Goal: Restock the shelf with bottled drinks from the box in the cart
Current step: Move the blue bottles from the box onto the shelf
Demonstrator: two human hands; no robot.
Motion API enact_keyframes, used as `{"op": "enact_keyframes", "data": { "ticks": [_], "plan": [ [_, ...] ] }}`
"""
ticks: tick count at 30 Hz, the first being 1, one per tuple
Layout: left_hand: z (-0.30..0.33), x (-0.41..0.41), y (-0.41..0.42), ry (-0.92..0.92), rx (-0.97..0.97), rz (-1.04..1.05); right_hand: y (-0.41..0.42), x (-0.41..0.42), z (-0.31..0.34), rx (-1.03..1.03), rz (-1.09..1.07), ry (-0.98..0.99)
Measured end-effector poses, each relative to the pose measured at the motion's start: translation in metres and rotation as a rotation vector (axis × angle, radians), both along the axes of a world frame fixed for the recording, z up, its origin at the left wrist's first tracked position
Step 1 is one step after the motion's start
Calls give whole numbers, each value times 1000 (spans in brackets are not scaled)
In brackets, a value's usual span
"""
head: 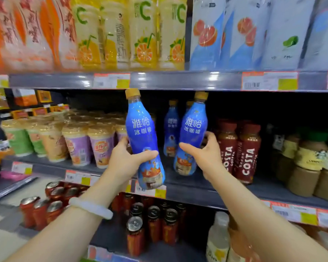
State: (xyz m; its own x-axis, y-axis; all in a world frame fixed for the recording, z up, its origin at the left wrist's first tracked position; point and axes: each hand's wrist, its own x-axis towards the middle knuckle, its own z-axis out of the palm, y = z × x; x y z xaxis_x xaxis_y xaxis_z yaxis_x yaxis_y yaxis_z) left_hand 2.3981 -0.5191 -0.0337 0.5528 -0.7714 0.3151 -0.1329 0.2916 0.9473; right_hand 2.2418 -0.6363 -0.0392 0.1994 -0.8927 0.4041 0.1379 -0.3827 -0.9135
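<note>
Presently I am holding two blue iced-coffee bottles at the middle shelf [206, 191]: my left hand [128, 160] is gripping the left bottle [143, 133] round its lower body, tilted and hanging out past the shelf lip, while my right hand [203, 152] is wrapping the right bottle [192, 133], whose base is sitting on or just above the shelf board; I cannot tell which. Each grip is closing fully on its own bottle.

Risks, as I am judging them: the left bottle's cap is riding just under the upper shelf rail [169, 81] and may be catching it on the way in. Its base is overhanging the price tags [150, 190], so a loosening grip is dropping it onto the cans [134, 227] below. The right bottle is standing close beside the Costa bottles [247, 148]; a sideways nudge may be toppling them.

Count: two blue bottles in hand, at least two more standing behind [171, 127]; Costa bottles, two plainly showing in front; milk-tea cups [100, 144], five in the front row, more behind. I am seeing neither box nor cart.
</note>
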Motion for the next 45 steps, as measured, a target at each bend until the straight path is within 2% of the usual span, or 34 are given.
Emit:
{"op": "enact_keyframes", "data": {
  "ticks": [6, 13, 17, 20, 23, 32, 36, 42, 45],
  "plan": [
    [-5, 39, -34, -94, -19, -133, -35, 26, -22, 34, -125, 54],
    [-16, 55, -77, -48, 11, -224, -53, 36, -31, 68, -175, 56],
    [-17, 50, -98, -54, -12, -252, -56, 37, -35, 44, -214, 126],
    [-19, 46, -114, -37, -3, -231, -58, 42, -46, 25, -384, 249],
    [-24, 40, -128, -19, 27, -226, -59, 43, -56, 29, -437, 298],
    [-32, 30, -144, -110, 74, -286, -64, 42, -60, -29, -342, 224],
    [-38, 33, -145, -178, 89, -260, -65, 41, -62, -34, -316, 205],
    [-64, 38, -143, -257, 263, -129, -69, 42, -66, -30, -299, 222],
    [-65, 38, -146, -296, 278, -109, -70, 42, -68, -37, -304, 245]
  ]
}}
